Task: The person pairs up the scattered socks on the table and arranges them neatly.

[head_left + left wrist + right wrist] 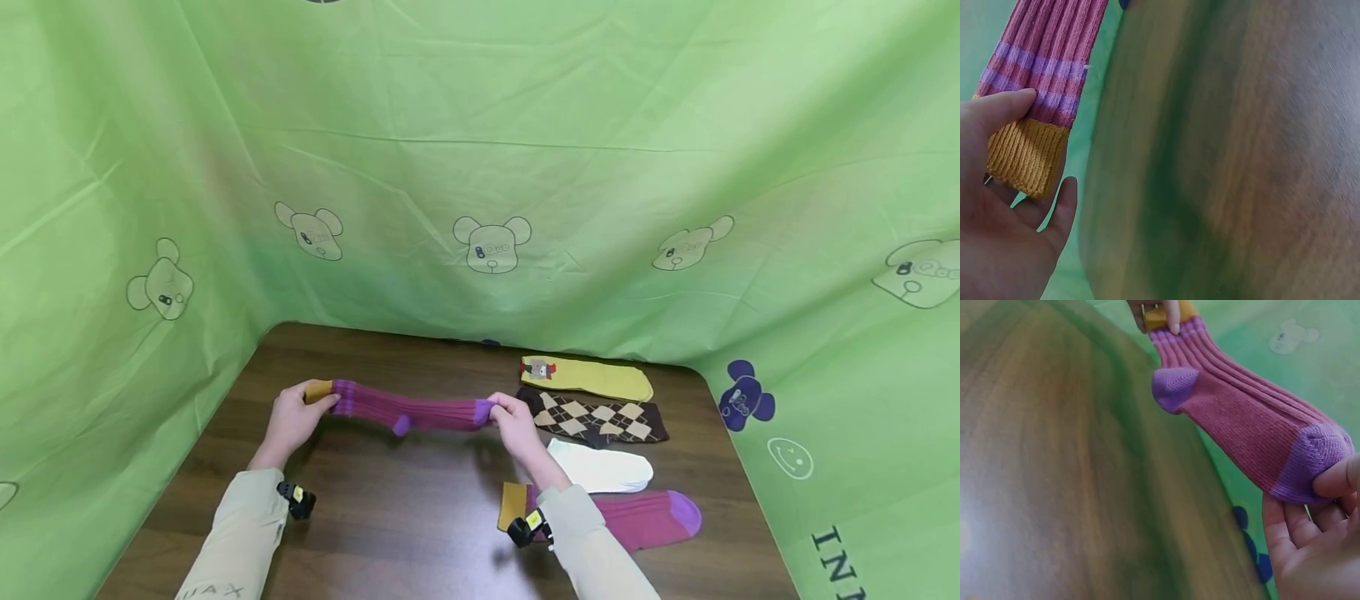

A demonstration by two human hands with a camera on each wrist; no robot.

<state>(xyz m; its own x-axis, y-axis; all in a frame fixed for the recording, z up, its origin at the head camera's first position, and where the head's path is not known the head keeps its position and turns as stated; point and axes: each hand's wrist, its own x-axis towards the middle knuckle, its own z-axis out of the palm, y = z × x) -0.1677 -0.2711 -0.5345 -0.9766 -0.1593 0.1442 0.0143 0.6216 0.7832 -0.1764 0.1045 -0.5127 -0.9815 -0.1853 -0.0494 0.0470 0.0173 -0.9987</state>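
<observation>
A magenta ribbed sock point(435, 412) with purple heel and toe and a mustard cuff is stretched between both hands above the table. At the cuff end, my left hand point(294, 417) pinches it, thumb on top beside the lilac stripes, as the left wrist view shows. My right hand point(519, 429) pinches the purple toe point(1313, 462). Below the right forearm lies a matching magenta sock point(645, 521), partly hidden by the sleeve. A white sock point(603, 467) lies just beyond it, its near end close to the right wrist.
Farther back on the right lie a brown argyle sock point(600, 419) and a yellow sock point(600, 379) with an animal figure. The dark wooden table point(390, 517) meets a green printed cloth point(480, 167) at its back and sides.
</observation>
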